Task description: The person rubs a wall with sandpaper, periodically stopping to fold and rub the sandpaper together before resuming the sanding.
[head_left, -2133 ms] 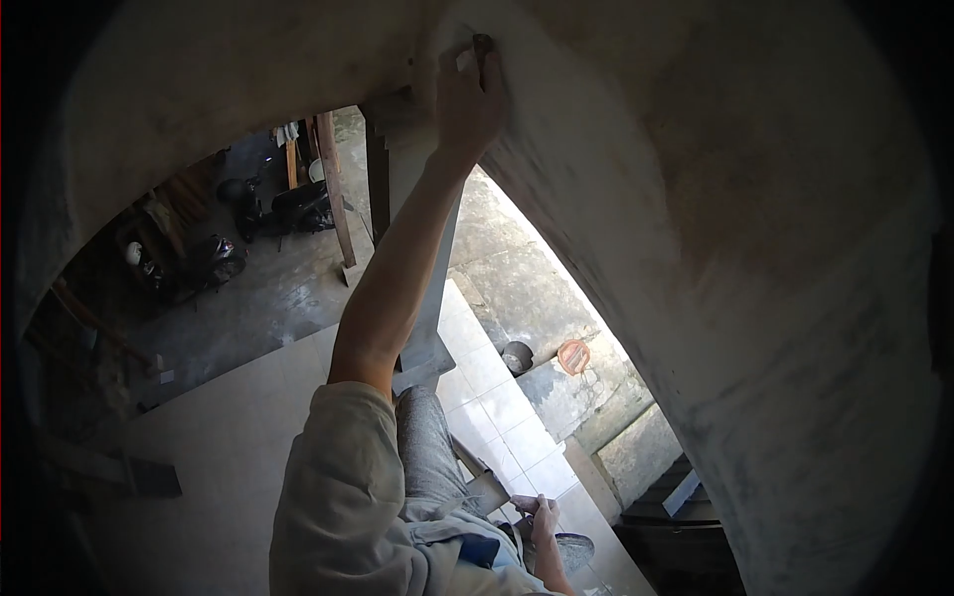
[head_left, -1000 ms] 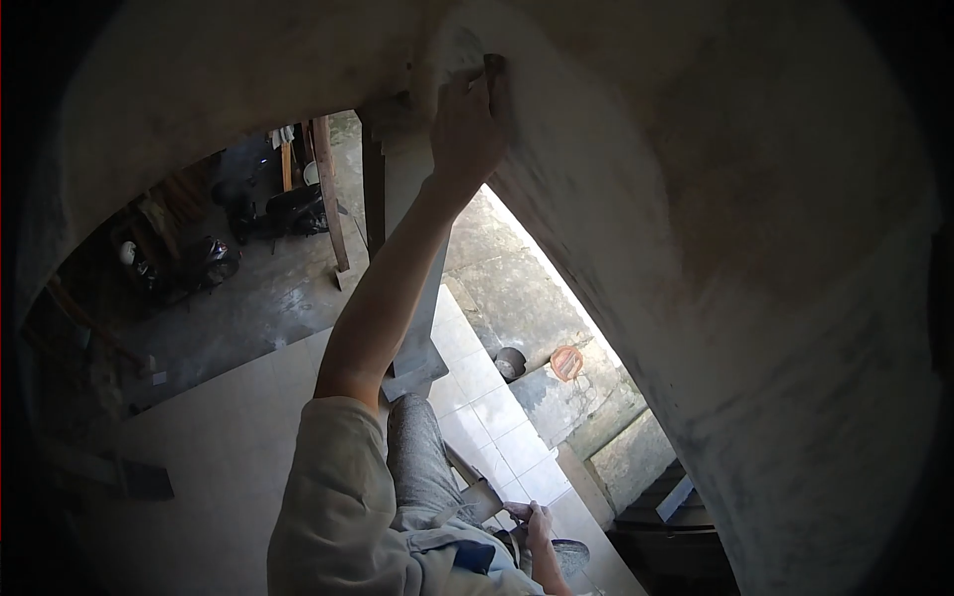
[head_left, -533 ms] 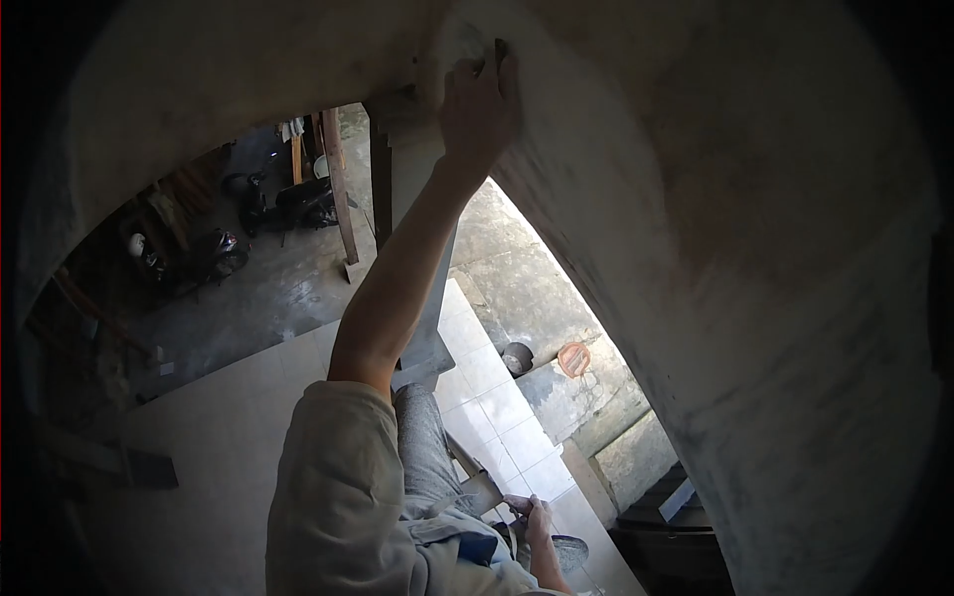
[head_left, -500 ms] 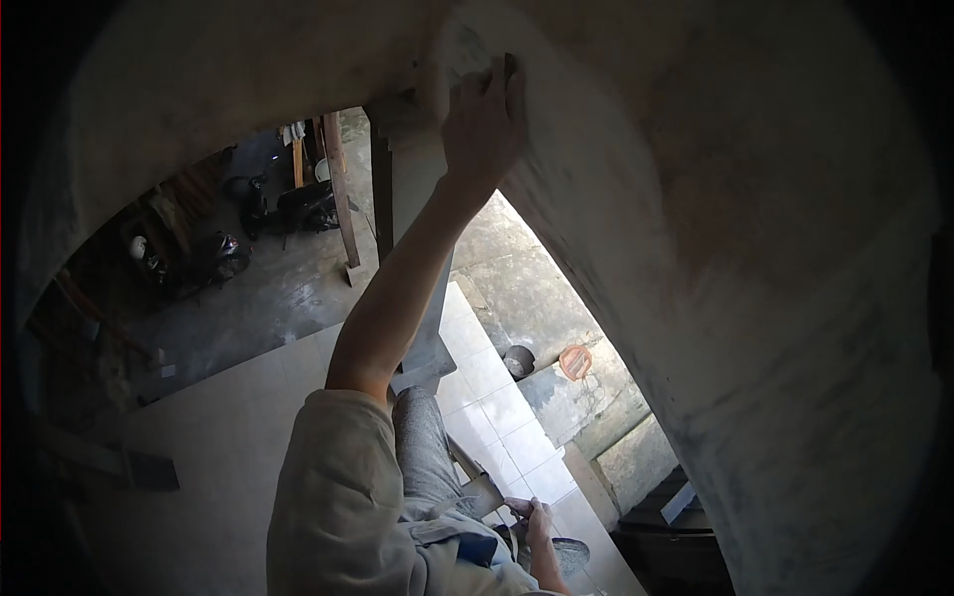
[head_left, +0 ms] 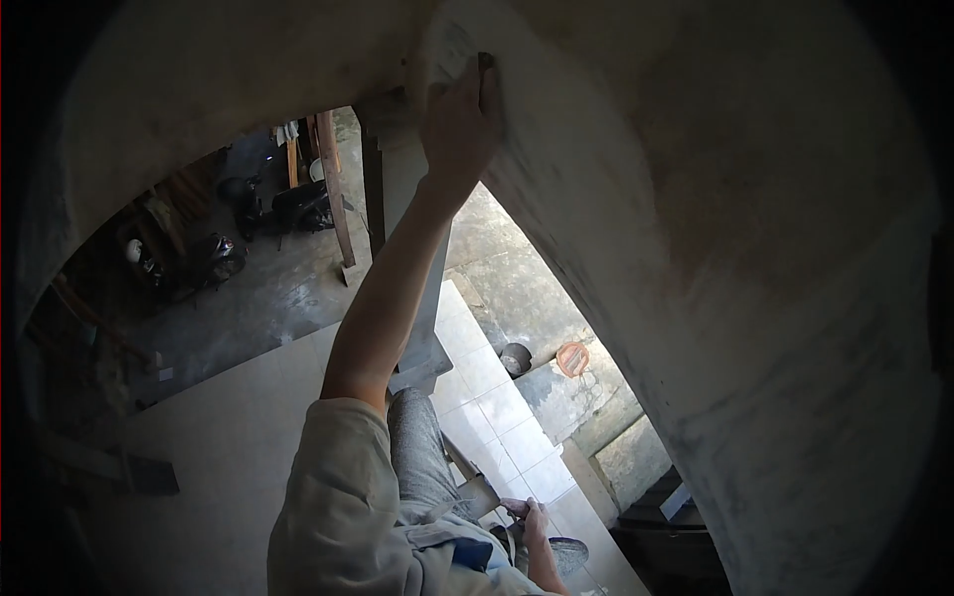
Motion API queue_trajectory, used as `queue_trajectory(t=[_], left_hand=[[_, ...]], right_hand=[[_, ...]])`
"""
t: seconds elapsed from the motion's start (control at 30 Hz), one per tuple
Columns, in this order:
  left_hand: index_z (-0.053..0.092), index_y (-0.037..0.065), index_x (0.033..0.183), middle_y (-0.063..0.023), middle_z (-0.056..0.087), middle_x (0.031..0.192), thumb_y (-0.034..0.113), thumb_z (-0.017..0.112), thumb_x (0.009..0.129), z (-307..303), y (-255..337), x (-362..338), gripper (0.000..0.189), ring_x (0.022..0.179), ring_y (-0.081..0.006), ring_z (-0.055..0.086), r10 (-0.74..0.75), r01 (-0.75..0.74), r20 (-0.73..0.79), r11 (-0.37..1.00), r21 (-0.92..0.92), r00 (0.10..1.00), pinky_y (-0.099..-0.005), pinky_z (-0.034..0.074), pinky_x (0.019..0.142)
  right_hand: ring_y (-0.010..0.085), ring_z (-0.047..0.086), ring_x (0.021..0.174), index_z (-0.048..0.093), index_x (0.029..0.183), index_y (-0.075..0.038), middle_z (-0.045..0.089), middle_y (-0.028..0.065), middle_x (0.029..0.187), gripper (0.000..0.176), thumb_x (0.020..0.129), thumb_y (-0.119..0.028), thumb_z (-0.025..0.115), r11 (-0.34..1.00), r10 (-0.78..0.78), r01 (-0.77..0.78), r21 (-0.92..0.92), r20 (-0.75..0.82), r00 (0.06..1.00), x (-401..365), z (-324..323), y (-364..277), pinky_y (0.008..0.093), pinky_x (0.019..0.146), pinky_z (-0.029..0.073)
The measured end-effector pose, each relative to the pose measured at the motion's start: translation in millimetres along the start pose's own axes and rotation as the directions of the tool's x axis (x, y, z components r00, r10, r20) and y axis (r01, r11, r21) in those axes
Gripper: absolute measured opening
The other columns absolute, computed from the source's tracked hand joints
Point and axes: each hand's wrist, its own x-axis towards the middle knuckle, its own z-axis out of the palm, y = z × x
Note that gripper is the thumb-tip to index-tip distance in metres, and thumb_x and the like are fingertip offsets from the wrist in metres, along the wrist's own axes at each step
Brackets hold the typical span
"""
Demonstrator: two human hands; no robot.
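Observation:
My left hand (head_left: 462, 124) is raised against a pale, smeared patch on the plastered surface (head_left: 586, 149) overhead. Its fingers press round a small dark-edged piece (head_left: 485, 66), too dim to name. Down at the lower right, near my waist, my right hand (head_left: 535, 521) is closed. Its fingers meet the edge of a flat grey piece (head_left: 479, 497); what lies inside the grip is hidden. My grey-trousered leg (head_left: 415, 447) shows between the two arms.
Pale tiles (head_left: 497, 407) lie far below, beside a grey upright (head_left: 427, 338). Beyond them are a dark bucket (head_left: 515, 359) and an orange round object (head_left: 572, 360) on concrete. Motorbikes (head_left: 303, 206) and a wooden post (head_left: 335, 199) stand at the left.
My left hand has slid slightly to the left across the pale patch, with the dark piece still in its fingers. My right hand has hardly moved.

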Motion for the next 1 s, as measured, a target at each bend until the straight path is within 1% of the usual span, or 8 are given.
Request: queue_trajectory(t=[0.1, 0.23, 0.43, 0.57, 0.7, 0.8, 0.87, 1.0], left_hand=[[0.058, 0.004, 0.123, -0.0127, 0.068, 0.077, 0.032, 0.045, 0.097, 11, -3, 27, 0.04, 0.082, -0.0277, 0.061, -0.131, 0.129, 0.083, 0.991, 0.027, 0.988, -0.039, 0.052, 0.068], [0.06, 0.004, 0.118, -0.0116, 0.065, 0.068, 0.033, 0.044, 0.098, -7, 12, -32, 0.039, 0.078, -0.0304, 0.061, 0.089, -0.089, -0.068, 0.996, -0.007, 0.994, -0.0415, 0.052, 0.063], [0.059, 0.004, 0.122, -0.0113, 0.067, 0.072, 0.032, 0.046, 0.097, 6, -2, 9, 0.039, 0.078, -0.0279, 0.062, -0.001, 0.002, -0.029, 0.998, 0.058, 1.0, -0.0386, 0.053, 0.065], [0.063, 0.002, 0.112, -0.0136, 0.062, 0.064, 0.029, 0.044, 0.097, 4, 4, -26, 0.036, 0.074, -0.0329, 0.06, 0.091, -0.094, -0.097, 0.995, -0.029, 0.991, -0.0436, 0.051, 0.064], [0.061, 0.003, 0.12, -0.0163, 0.063, 0.07, 0.031, 0.044, 0.097, 5, -18, 17, 0.039, 0.075, -0.0331, 0.061, -0.074, 0.073, 0.043, 0.997, 0.025, 0.996, -0.0419, 0.051, 0.065], [0.062, 0.003, 0.114, -0.0176, 0.064, 0.071, 0.03, 0.044, 0.097, 19, -17, 15, 0.037, 0.073, -0.033, 0.061, 0.015, -0.005, -0.128, 0.997, 0.079, 0.992, -0.0427, 0.051, 0.065], [0.062, 0.002, 0.113, -0.0178, 0.064, 0.071, 0.029, 0.044, 0.097, -2, -6, -29, 0.037, 0.075, -0.0333, 0.061, 0.089, -0.086, -0.126, 0.996, 0.024, 0.988, -0.043, 0.05, 0.065], [0.06, 0.002, 0.119, -0.0166, 0.066, 0.073, 0.03, 0.044, 0.097, -3, -16, 5, 0.04, 0.08, -0.0314, 0.062, -0.087, 0.082, 0.091, 0.995, 0.052, 0.992, -0.0418, 0.053, 0.067]], right_hand=[[0.0167, 0.06, 0.066, 0.054, 0.097, -0.001, 0.062, 0.0088, 0.082, 0.027, 0.093, -0.028, 0.052, 0.999, -0.006, 0.006, -0.046, -0.008, 1.0, 5, -6, 2, 0.0303, 0.051, 0.044], [0.0169, 0.06, 0.066, 0.054, 0.096, -0.002, 0.062, 0.0093, 0.082, 0.026, 0.093, -0.028, 0.052, 1.0, 0.007, -0.008, 0.018, 0.026, 1.0, -13, 2, -9, 0.0296, 0.051, 0.044], [0.0149, 0.053, 0.059, 0.055, 0.095, -0.002, 0.059, 0.0077, 0.077, 0.026, 0.093, -0.028, 0.054, 1.0, 0.008, -0.009, -0.023, -0.021, 1.0, -3, -7, 3, 0.0281, 0.049, 0.042], [0.0137, 0.049, 0.057, 0.055, 0.094, -0.002, 0.057, 0.0068, 0.076, 0.027, 0.093, -0.029, 0.055, 0.997, -0.014, 0.013, 0.08, 0.016, 1.0, -42, 13, -43, 0.0284, 0.048, 0.041], [0.014, 0.051, 0.054, 0.054, 0.093, -0.003, 0.058, 0.007, 0.074, 0.026, 0.094, -0.029, 0.054, 1.0, -0.018, 0.018, -0.024, -0.003, 1.0, 13, -14, 20, 0.0273, 0.045, 0.039], [0.0145, 0.053, 0.054, 0.053, 0.093, -0.003, 0.058, 0.0074, 0.075, 0.024, 0.094, -0.028, 0.054, 0.998, -0.055, 0.055, -0.002, -0.047, 0.997, 21, -13, 22, 0.0263, 0.043, 0.039], [0.0156, 0.056, 0.057, 0.051, 0.097, -0.004, 0.06, 0.009, 0.077, 0.024, 0.096, -0.028, 0.052, 0.992, -0.123, 0.127, 0.03, -0.088, 0.988, 20, -13, 36, 0.027, 0.045, 0.042], [0.0179, 0.061, 0.07, 0.048, 0.105, -0.008, 0.061, 0.0078, 0.088, 0.028, 0.097, -0.034, 0.05, 0.987, -0.118, 0.135, 0.087, -0.179, 0.977, -9, -4, 7, 0.0339, 0.054, 0.049]])
